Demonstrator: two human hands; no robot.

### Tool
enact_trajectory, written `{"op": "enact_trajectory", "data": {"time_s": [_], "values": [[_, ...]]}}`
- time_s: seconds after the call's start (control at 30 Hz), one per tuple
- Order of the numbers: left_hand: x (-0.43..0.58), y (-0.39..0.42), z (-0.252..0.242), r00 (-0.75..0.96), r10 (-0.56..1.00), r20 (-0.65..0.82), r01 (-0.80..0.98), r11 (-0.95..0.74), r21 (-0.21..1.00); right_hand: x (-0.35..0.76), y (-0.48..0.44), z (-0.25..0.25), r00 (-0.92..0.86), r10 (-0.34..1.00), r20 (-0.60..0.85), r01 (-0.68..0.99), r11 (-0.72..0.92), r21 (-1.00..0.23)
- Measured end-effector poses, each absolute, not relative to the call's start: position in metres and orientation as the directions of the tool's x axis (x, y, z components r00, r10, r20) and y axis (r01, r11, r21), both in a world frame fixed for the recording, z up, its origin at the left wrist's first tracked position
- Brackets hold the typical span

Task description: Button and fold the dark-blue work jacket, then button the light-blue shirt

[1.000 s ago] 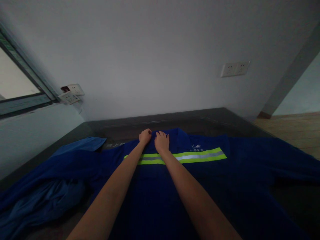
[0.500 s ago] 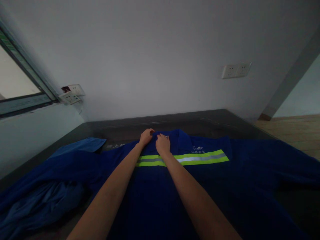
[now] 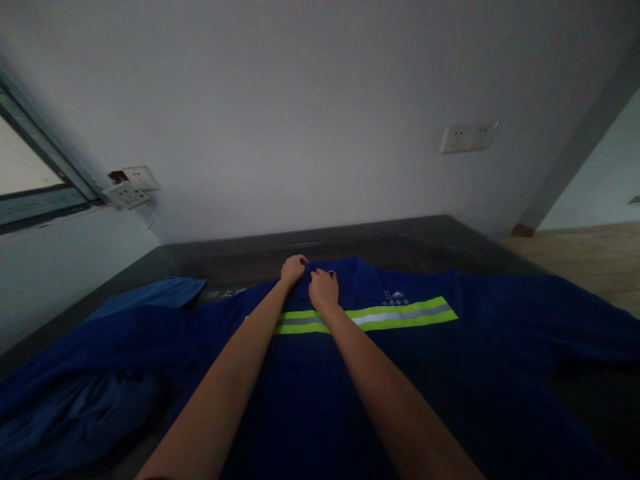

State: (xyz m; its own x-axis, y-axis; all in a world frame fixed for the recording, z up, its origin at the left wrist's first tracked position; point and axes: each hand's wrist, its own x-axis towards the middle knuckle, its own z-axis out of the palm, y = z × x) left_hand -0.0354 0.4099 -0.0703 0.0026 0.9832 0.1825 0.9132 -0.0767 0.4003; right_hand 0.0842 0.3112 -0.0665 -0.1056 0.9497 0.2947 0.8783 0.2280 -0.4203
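A dark blue work jacket [image 3: 415, 347] lies spread front side up, with a yellow-green and silver reflective stripe [image 3: 400, 315] across the chest. White lettering and a small emblem [image 3: 397, 297] show above the stripe. At the left part of the collar, my left hand [image 3: 294, 269] has its fingers curled over the edge. Just right of it and slightly nearer, my right hand [image 3: 324, 290] pinches the fabric below the collar. Both sleeves stretch out sideways. The fingertips are partly hidden by the hands.
The jacket rests on a dark table [image 3: 240, 257] pushed against a grey wall. Crumpled blue cloth [image 3: 85, 407] lies at the left, and a lighter blue piece [image 3: 155, 293] behind the sleeve. Wall sockets [image 3: 469, 137] are on the right; a window [image 3: 35, 193] is at far left.
My hands stay at the collar in nearly the same place, with only a slight shift of the left one. The camera view has turned a little.
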Motion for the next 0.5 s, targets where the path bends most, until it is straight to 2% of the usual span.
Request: {"op": "enact_trajectory", "data": {"time_s": [0.13, 0.3, 0.5], "values": [[-0.0343, 0.4104, -0.0680, -0.034, 0.982, 0.186, 0.926, -0.039, 0.376, 0.0835, 0.3109, -0.0663, -0.100, 0.947, 0.305, 0.883, 0.225, -0.411], [-0.0343, 0.4095, -0.0671, 0.005, 0.976, 0.217, 0.936, -0.080, 0.342, 0.0842, 0.3104, -0.0657, -0.106, 0.948, 0.300, 0.888, 0.226, -0.401], [-0.0381, 0.4053, -0.0699, 0.066, 0.970, 0.233, 0.914, -0.152, 0.377, 0.0843, 0.3096, -0.0652, -0.118, 0.940, 0.319, 0.890, 0.243, -0.386]]}}
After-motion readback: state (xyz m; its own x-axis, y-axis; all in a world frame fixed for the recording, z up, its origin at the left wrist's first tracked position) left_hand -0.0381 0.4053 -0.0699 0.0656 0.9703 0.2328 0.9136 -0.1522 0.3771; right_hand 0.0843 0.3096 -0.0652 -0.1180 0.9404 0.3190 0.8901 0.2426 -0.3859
